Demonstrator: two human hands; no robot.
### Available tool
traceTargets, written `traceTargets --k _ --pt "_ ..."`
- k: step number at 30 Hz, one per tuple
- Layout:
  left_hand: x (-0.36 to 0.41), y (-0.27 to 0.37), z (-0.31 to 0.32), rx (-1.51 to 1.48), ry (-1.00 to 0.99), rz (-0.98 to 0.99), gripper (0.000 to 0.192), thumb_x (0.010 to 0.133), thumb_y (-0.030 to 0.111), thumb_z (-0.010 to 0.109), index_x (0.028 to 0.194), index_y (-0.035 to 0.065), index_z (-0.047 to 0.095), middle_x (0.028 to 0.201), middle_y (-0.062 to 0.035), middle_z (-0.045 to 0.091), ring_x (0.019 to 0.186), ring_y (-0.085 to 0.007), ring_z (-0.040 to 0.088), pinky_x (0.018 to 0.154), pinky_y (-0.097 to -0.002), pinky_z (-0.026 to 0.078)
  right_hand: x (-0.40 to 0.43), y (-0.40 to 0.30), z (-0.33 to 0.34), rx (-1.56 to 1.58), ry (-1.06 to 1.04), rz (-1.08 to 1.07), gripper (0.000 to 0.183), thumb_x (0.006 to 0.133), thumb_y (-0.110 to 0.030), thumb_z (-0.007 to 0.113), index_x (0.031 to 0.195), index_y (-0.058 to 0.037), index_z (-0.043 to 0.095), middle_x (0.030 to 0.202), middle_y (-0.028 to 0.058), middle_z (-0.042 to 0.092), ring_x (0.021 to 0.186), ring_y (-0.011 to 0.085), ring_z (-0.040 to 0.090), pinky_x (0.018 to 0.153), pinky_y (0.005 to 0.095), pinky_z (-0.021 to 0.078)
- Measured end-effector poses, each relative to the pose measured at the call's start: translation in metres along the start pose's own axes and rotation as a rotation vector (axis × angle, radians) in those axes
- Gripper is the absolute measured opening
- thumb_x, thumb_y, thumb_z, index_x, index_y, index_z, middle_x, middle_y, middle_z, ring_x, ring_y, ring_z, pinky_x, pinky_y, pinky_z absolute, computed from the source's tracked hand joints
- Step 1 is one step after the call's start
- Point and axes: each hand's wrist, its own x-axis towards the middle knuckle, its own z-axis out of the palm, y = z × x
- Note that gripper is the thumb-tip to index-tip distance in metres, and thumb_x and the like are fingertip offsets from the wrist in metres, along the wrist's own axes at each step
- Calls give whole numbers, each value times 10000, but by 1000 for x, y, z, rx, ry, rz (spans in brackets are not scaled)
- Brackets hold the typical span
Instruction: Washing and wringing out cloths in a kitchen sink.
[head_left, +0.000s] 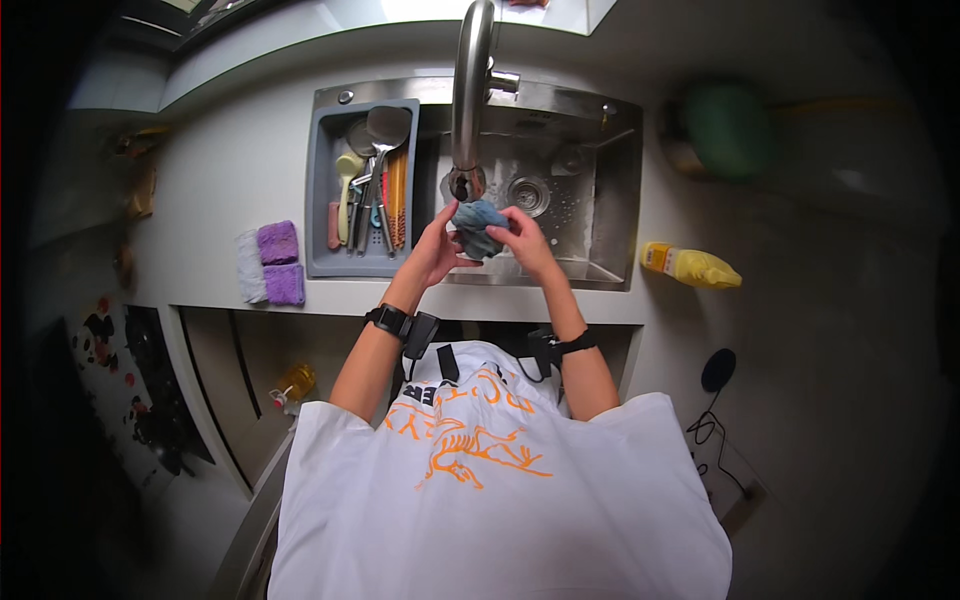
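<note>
A crumpled blue-grey cloth (480, 227) is held between my two hands, just below the spout of the steel faucet (468, 112). My left hand (437, 251) supports it from the left, thumb up along its edge and fingers partly beneath. On the other side, my right hand (527, 241) pinches the cloth between thumb and fingers. Both hands are over the front part of the stainless steel sink (577, 217), whose round drain (528, 196) shows behind the cloth. Water drops dot the basin floor. Whether water is running from the spout I cannot tell.
A grey drain basket (319, 187) in the sink's left side holds a ladle, a spatula (388, 126), a yellow-green brush (347, 169) and chopsticks. Folded purple cloths (279, 244) and a white cloth (250, 266) lie left on the counter. A yellow bottle (701, 268) lies to the right.
</note>
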Motion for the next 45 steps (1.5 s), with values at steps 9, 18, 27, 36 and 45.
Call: traceTargets --k 9,18,27,36,45 --pt "45 -11 -17 -221 68 159 239 832 272 525 953 84 608 901 -52 632 862 -212 612 828 -366 489 29 -49 -2 188 -194 67 230 815 -95 670 1007 -19 568 907 54 642 829 120 616 728 257 489" --pt "29 -3 -9 -357 53 269 232 845 226 517 1005 68 571 998 -81 627 959 -235 596 920 -373 449 153 -97 -43 -757 448 -299 546 783 -361 664 1202 -46 511 943 203 649 930 361 625 786 438 488" --pt "37 -3 0 -285 16 367 386 858 73 451 1243 94 460 1201 -76 544 1097 -214 531 980 -374 411 174 -89 -35 -1008 592 -167 295 835 -311 485 861 -65 646 848 242 631 830 443 591 769 488 475" --pt "37 1 9 -191 -5 382 384 903 201 548 1267 117 461 1223 -13 538 1116 -167 518 975 -347 408 176 -84 -50 -969 537 -155 278 836 -283 504 872 -50 650 834 181 663 799 365 634 719 427 499" --pt "66 -6 10 -92 134 416 300 891 190 549 1165 77 504 1077 -59 585 961 -177 587 826 -320 484 70 24 13 -10 158 121 685 833 -440 632 1283 41 444 1229 176 543 1119 247 526 952 323 394"
